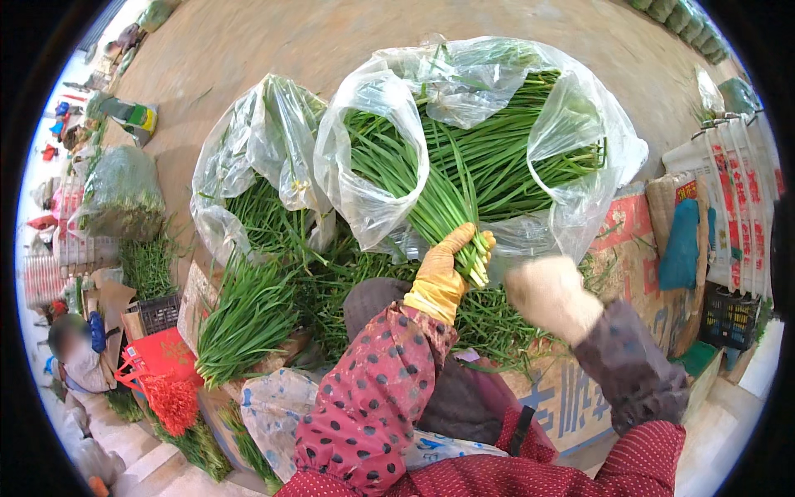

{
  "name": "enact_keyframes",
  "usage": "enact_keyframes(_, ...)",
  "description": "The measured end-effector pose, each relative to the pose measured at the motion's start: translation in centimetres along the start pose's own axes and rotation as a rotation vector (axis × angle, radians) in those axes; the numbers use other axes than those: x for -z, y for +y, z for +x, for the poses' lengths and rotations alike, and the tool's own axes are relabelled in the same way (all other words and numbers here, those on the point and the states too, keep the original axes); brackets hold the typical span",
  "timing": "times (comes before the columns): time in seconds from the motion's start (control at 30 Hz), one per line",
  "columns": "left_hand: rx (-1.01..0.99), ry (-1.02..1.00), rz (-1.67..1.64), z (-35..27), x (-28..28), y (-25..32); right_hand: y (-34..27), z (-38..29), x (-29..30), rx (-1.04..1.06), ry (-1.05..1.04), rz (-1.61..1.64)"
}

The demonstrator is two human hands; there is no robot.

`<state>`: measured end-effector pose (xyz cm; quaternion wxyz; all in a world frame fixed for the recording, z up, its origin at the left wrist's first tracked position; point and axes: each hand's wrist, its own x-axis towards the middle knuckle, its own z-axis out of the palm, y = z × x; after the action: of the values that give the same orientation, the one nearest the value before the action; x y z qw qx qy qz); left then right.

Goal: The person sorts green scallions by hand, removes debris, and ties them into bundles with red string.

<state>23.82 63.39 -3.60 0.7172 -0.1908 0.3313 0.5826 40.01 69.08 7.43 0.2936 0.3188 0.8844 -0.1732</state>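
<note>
My left hand [441, 270], in a yellow rubber glove, grips a bunch of Chinese chives [438, 208] near its pale cut ends. The green leaves point away from me, over a large clear plastic bag [623, 146] packed with more chives. My right hand [543, 292], in a pale glove, is blurred just right of the bunch's ends. Its fingers look curled, but whether anything is in them cannot be made out. A second plastic bag [251, 133] of chives stands to the left. Nearer me lies a loose pile of chives [248, 323].
Scattered leaves [497, 320] cover the printed cardboard [571, 407] before me. A red bag [164, 357] is at left, near a bagged bundle of greens [121, 192] and a seated person [81, 360]. A black crate [728, 317] and a teal cloth [678, 245] are at right.
</note>
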Motion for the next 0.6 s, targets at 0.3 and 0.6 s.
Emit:
enact_keyframes(0.3, 0.1, -0.211, 0.122, -9.6, -0.8, -4.0, 4.5, -7.4, -2.4, -0.049, -0.407, 0.843)
enact_keyframes(0.6, 0.094, -0.3, 0.566, -16.5, -0.6, -9.6, 0.6, -5.1, -1.6, 0.281, -0.204, 1.995)
